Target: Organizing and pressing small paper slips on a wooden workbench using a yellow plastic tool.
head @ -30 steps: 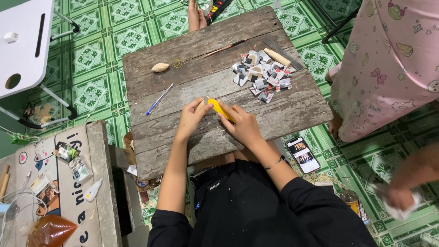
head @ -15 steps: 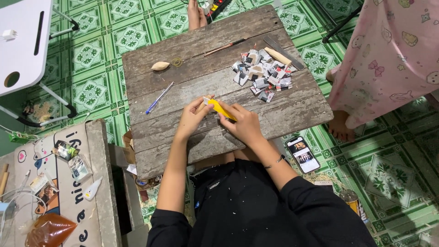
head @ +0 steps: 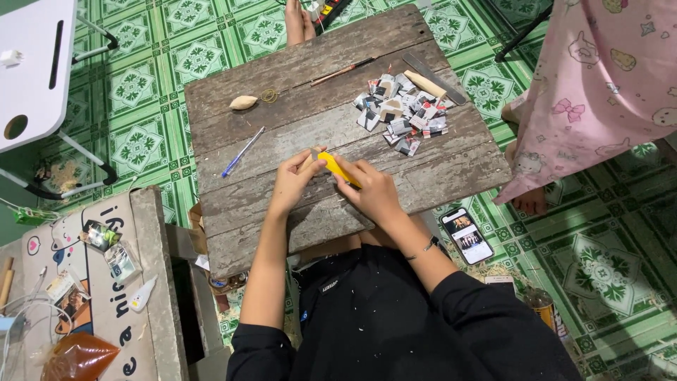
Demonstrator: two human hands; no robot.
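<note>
My right hand [head: 372, 192] grips a yellow utility knife [head: 337, 168] over the weathered wooden board [head: 282, 77] on my lap. My left hand [head: 295, 178] pinches at the knife's tip end, where a small pale piece is held against the board; what it is cannot be made out. A heap of small cut black-and-white pieces [head: 403, 113] lies on the board's far right. A blue pen [head: 242, 152] lies to the left of my hands.
On the board lie a pale oval piece [head: 243, 102], a rubber band [head: 269, 94], a thin brown stick [head: 343, 72] and a grey ruler [head: 434, 77]. A phone [head: 465, 234] rests on the green tiled floor. A person in pink clothing [head: 599, 92] stands at right. A white folding table [head: 35, 63] stands left.
The person in pink has straightened up and moved back; their hand near the floor at lower right is gone. My hands stay on the knife in the same spot.
</note>
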